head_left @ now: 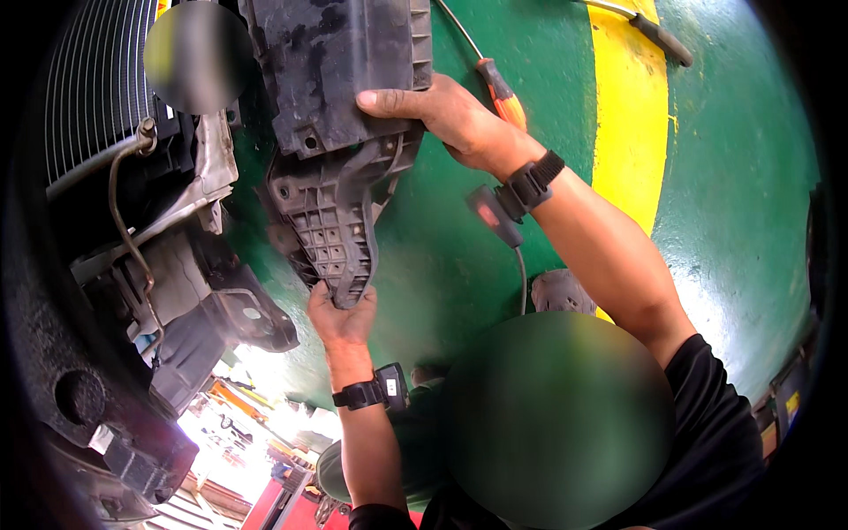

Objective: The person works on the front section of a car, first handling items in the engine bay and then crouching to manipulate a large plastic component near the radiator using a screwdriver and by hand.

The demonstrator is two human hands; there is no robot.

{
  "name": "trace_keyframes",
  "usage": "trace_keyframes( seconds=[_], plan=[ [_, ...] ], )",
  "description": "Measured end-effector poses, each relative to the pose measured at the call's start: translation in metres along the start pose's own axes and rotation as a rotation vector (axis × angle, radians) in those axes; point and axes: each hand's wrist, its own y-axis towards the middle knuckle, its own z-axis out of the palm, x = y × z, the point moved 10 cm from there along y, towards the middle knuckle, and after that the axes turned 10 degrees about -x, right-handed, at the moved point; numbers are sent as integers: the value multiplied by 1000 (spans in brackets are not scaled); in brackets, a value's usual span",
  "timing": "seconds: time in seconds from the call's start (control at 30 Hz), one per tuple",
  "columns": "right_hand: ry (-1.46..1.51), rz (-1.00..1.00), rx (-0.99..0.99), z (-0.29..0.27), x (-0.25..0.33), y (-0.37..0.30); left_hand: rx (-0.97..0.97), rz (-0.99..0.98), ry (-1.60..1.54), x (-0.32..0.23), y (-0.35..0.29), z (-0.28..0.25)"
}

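Note:
A large black plastic car panel (340, 75) with a ribbed, gridded lower end hangs in front of me, dusty and streaked with dark patches. Around its narrow bottom tip the fingers of my left hand (342, 316) are closed. My right hand (455, 119) grips the right edge higher up; its thumb lies on the panel's face, and the other fingers are mostly hidden behind it. Both wrists carry black straps with small devices. Beside my right hand, an orange-and-black screwdriver (500, 88) lies on the floor.
At the left stands a car front with a finned radiator (93, 84), a bent metal pipe (119, 208) and dark plastic parts (252, 318). On the green floor, a black-handled tool (658, 37) crosses a yellow stripe (629, 124). Two blurred discs hide parts of the view.

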Motion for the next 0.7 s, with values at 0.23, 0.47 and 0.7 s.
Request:
trace_keyframes(
  seconds=[0.23,0.47,0.7],
  plan=[
    [-116,18,-16,3,5,-8,58,-40,-19,-4,-1,-4],
    [-103,17,25,12,-8,-1,199,21,-98,-25,9,4],
    [-22,19,52,17,-4,-9,210,106,-152,-26,-8,11]
  ],
)
